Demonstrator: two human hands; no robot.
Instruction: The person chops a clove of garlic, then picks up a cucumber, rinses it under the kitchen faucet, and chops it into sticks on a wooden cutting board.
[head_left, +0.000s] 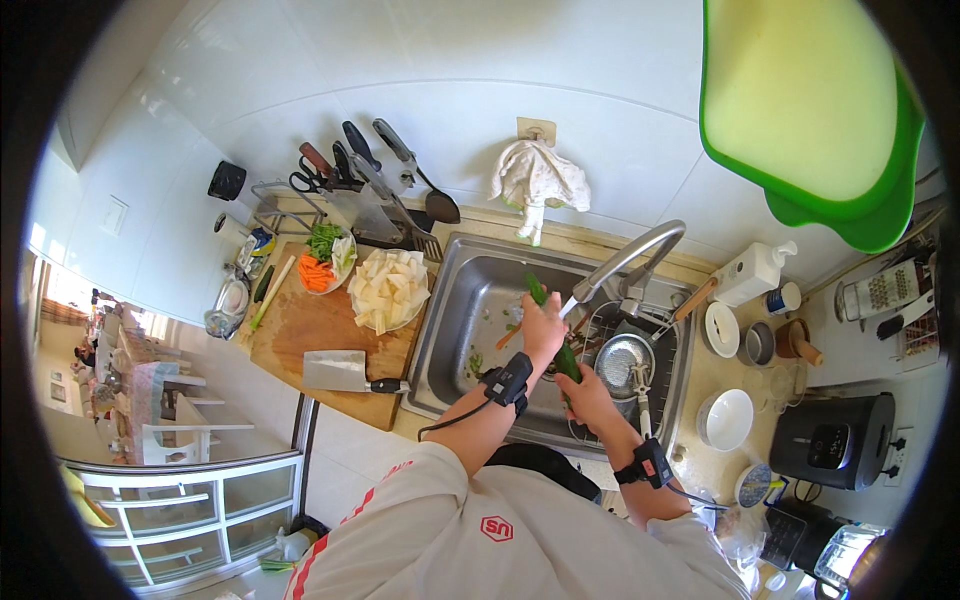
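Note:
Over the stainless-steel sink (459, 315) I hold a long green cucumber (568, 363) at a slant. My left hand (543, 327) is wrapped around its upper part, and the tip shows beyond my fingers. Lower down, my right hand (587, 403) grips the near end. Water runs from the tap (624, 259) onto or beside my left hand; the exact spot is hard to tell. Vegetable scraps (475, 364) lie on the sink bottom. A wire rack with a metal strainer (625, 364) occupies the sink's right side.
On the left, a wooden cutting board (277, 330) bears a cleaver (335, 370), a plate of pale cut chunks (388, 289), a plate with carrot pieces (316, 274) and greens, and a scallion stalk (273, 292). A white bowl (725, 420) and a pump bottle (742, 276) stand to the right.

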